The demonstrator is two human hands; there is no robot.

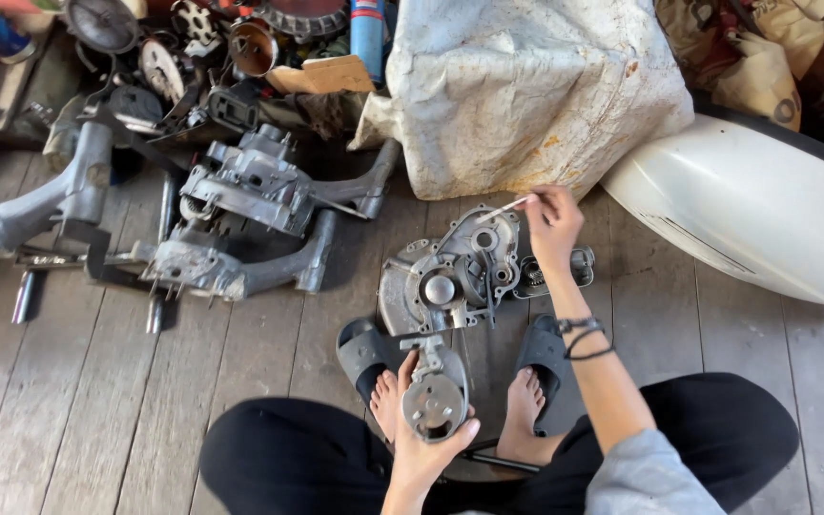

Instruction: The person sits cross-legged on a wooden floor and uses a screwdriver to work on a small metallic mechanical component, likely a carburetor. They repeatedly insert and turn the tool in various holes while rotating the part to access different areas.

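Head view, left hand: clenched around a round grey metal cover, held up over the knees.
Right hand: pinching a thin white stick above the engine casing on the floor.
Handling: cover looks heavy, rigid; best gripped by its rim.

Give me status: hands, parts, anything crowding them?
Left hand grips a small metal engine part. Right hand pinches a thin white stick over the engine casing on the plank floor. White sack close behind.
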